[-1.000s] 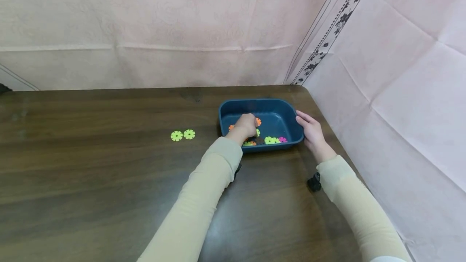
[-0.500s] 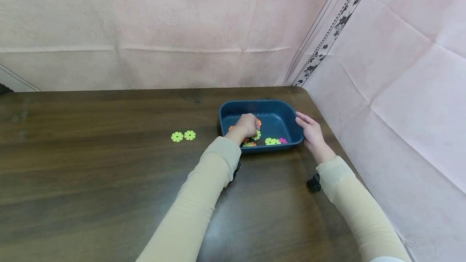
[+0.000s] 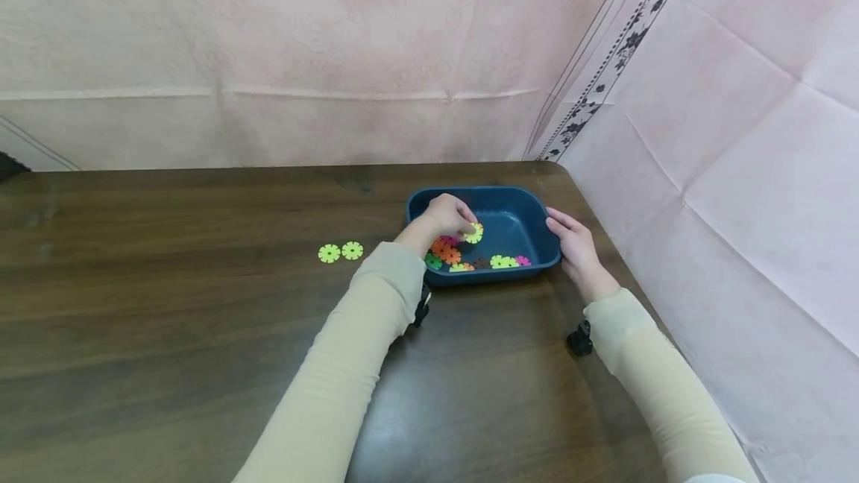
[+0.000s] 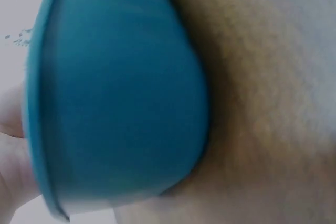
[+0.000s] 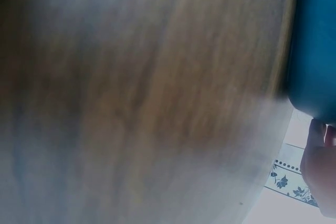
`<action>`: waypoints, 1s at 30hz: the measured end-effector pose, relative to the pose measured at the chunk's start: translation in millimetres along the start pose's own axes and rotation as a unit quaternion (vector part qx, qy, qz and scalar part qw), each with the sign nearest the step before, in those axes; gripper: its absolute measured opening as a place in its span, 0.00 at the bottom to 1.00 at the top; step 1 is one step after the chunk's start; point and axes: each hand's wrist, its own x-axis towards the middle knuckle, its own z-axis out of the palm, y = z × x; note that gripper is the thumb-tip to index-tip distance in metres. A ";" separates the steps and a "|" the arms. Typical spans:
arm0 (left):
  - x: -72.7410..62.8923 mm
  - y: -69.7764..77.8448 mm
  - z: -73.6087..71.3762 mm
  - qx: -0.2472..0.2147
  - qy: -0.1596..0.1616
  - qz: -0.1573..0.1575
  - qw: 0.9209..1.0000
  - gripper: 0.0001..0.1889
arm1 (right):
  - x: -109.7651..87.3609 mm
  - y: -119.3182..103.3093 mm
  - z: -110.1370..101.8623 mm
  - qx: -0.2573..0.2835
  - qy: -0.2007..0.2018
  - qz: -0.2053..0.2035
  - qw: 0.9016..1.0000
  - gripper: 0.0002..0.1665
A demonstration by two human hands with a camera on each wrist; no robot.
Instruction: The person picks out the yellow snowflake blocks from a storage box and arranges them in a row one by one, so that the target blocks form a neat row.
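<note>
A dark blue rectangular tub (image 3: 517,226) stands near the table's far right corner. Over its left half my left hand (image 3: 444,215) pinches a yellow-green flower-shaped disc (image 3: 476,235) between thumb and fingers. Beneath that hand lie orange discs (image 3: 446,250) and a green disc (image 3: 434,261), partly covered. More yellow-green discs (image 3: 502,261) and a magenta disc (image 3: 523,260) lie along the near wall. My right hand (image 3: 576,246) grips the tub's right rim, fingers at the outer side. The left wrist view shows mostly the tub's outer wall (image 4: 121,98).
Two yellow-green discs (image 3: 341,252) lie side by side on the brown wooden table (image 3: 168,319), left of the tub. Pale patterned cloth (image 3: 302,58) hangs behind the table and along its right edge.
My left hand has risen slightly and shifted left within the tub, bringing up a yellow-green disc and uncovering orange and green ones. The right hand stays on the rim.
</note>
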 end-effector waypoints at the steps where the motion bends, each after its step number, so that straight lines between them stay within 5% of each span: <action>1: -0.4 0.5 -3.3 -0.009 -0.004 -0.002 1.000 0.10 | 0.1 -0.1 -0.2 0.000 0.001 0.000 1.000 0.29; 10: -2.8 -2.1 -29.5 -0.107 -0.013 -0.023 0.994 0.13 | -2.6 0.7 -1.6 0.001 -0.003 0.003 1.000 0.30; 21: -21.8 -6.0 -69.0 -0.124 -0.034 -0.032 0.991 0.15 | -1.0 -0.1 0.1 0.007 -0.005 0.006 1.000 0.30; 30: -43.6 -25.4 -100.6 -0.121 -0.028 -0.030 0.992 0.17 | 0.6 1.5 -2.1 0.005 -0.003 0.005 1.000 0.30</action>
